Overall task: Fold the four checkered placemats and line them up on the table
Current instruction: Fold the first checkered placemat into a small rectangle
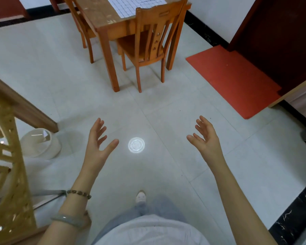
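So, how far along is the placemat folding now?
Done: nothing; the checkered placemats lie flat on the table. In hand: nothing; the left hand and right hand are open and empty, away from the table. Left: all folding and lining up.

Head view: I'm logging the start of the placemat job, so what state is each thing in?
Left hand: open, fingers spread, empty.
Right hand: open, fingers spread, empty.
Checkered placemats: flat and unfolded on the table, partly out of frame.
Near chair: upright, tucked against the table.
Red mat: flat on the floor.
White bin: upright on the floor.
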